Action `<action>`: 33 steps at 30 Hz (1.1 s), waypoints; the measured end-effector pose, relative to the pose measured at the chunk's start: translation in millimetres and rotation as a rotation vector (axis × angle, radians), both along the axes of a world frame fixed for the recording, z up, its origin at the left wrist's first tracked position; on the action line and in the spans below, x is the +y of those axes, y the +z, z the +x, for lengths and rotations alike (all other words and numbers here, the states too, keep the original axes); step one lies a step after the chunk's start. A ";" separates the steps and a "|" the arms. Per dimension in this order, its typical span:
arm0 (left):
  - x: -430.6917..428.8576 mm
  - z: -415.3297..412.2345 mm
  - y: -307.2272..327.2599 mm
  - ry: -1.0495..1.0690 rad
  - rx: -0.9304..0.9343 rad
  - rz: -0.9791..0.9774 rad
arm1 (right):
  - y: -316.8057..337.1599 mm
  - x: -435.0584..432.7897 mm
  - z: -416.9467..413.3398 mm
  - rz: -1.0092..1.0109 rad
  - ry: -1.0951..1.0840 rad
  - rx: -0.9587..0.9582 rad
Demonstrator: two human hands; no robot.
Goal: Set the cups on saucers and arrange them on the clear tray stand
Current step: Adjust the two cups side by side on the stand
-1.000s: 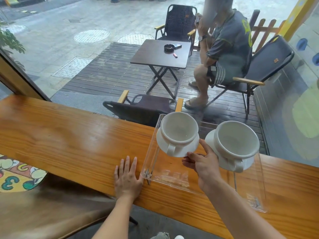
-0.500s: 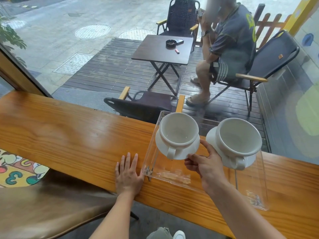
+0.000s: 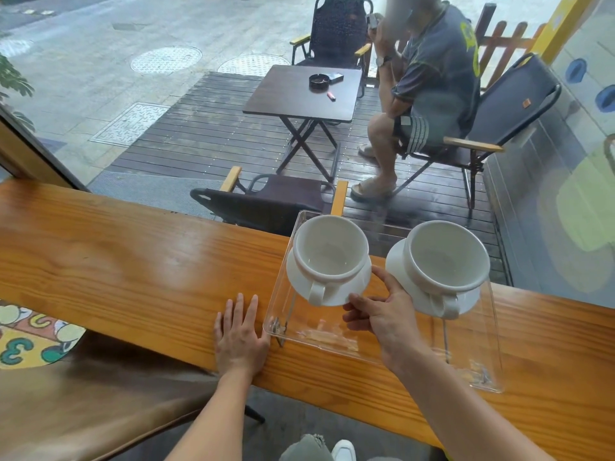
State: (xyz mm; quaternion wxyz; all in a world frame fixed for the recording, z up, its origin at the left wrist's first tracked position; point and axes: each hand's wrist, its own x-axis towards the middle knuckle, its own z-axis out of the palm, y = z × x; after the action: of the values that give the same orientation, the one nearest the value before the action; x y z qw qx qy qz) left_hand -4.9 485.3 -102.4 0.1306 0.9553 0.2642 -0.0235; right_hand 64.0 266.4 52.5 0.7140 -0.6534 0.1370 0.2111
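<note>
Two white cups stand on white saucers on the clear tray stand (image 3: 479, 367), which sits on the wooden counter. The left cup (image 3: 331, 249) and its saucer (image 3: 361, 282) are on the stand's left half. The right cup (image 3: 447, 256) and its saucer (image 3: 397, 264) are on the right half. Both handles point toward me. My right hand (image 3: 382, 314) is over the stand between the two saucers. Its fingers are spread, the fingertips at the left saucer's near rim and the thumb in the gap. My left hand (image 3: 241, 334) lies flat on the counter, against the stand's near left corner.
The wooden counter (image 3: 133, 261) runs along a window. Outside are a dark folding table (image 3: 303, 91), folding chairs and a seated person (image 3: 429, 91). A brown seat (image 3: 83, 404) is below the counter on my left.
My right hand's thumb has slid off the right saucer's left edge into the gap, toward the left saucer. The cups, saucers and my left hand have stayed in place.
</note>
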 end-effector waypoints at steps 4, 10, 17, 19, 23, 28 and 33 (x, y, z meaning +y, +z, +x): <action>0.2 0.4 2.0 0.003 -0.009 -0.022 | 2.5 0.6 -1.4 -0.022 0.010 -0.010; -1.2 -0.5 5.7 0.011 -0.029 -0.051 | 6.3 -0.8 -0.9 -0.010 0.026 0.008; -1.7 -0.2 9.2 0.017 -0.030 -0.063 | 21.1 -15.2 -8.1 -0.087 0.119 -0.019; -2.1 0.1 10.7 0.017 -0.024 -0.062 | 27.2 -26.2 -14.6 -0.125 0.146 -0.070; -2.8 0.4 13.2 0.020 -0.016 -0.061 | 35.2 -54.9 -29.9 -0.160 0.114 -0.159; -6.0 0.3 16.7 0.029 -0.026 -0.067 | 35.7 -84.7 -42.2 -0.194 -0.139 -0.195; -8.3 1.0 21.7 0.046 -0.033 -0.078 | 23.7 -89.3 -38.0 -0.095 -0.386 -0.001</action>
State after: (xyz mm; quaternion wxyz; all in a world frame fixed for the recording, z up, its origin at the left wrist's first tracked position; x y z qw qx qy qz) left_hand -3.9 477.0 -80.7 0.1727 0.9434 0.2827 -0.0153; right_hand 25.9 177.1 76.1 0.7096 -0.6482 0.2688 0.0632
